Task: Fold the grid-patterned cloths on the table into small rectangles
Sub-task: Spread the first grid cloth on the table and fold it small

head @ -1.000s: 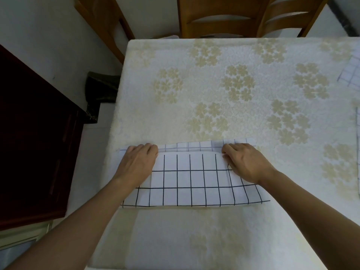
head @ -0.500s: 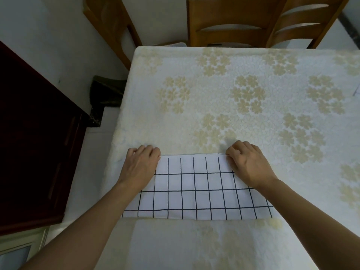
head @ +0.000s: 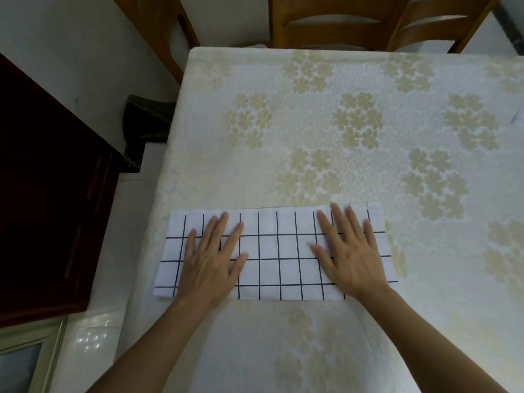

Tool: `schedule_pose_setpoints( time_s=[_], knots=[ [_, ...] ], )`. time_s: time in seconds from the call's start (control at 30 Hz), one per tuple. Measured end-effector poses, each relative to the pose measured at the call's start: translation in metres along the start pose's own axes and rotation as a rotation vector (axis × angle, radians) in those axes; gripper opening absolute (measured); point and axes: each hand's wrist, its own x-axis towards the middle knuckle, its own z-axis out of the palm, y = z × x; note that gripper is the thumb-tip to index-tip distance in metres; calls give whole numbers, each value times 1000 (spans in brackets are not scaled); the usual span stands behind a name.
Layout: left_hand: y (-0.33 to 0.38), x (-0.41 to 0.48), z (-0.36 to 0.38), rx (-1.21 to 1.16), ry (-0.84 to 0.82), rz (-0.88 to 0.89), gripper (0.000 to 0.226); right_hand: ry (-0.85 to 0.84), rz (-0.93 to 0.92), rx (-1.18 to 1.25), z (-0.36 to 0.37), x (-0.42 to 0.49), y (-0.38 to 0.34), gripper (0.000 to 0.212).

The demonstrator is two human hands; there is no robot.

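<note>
A white cloth with a black grid [head: 278, 256] lies folded into a long flat strip near the table's front left corner. My left hand [head: 211, 259] rests flat on its left part, fingers spread and pointing away from me. My right hand [head: 350, 251] lies flat on its right part in the same way. Neither hand grips the cloth; both press down on it. A sliver of another grid cloth [head: 519, 116] shows at the right edge of the view.
The table [head: 368, 123] wears a cream cloth with beige flower clusters. Wooden chairs [head: 326, 21] stand at its far side. A dark wooden cabinet [head: 42, 194] and a dark bin [head: 146, 120] stand on the floor to the left.
Both hands brought the cloth's edge over to the far side, let it go, and now lie open flat on the folded strip. The camera tilted slightly.
</note>
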Motion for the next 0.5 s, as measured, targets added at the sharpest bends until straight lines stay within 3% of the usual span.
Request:
schedule_pose_setpoints(
  time_s=[0.27,0.5],
  knots=[
    [-20,-3,-3,-10,71,-74,62,-21,185,-32,-3,-7,21,70],
    [21,-31,7,-17,-41,64,64,-12,-22,5,13,-38,-56,72]
  ],
)
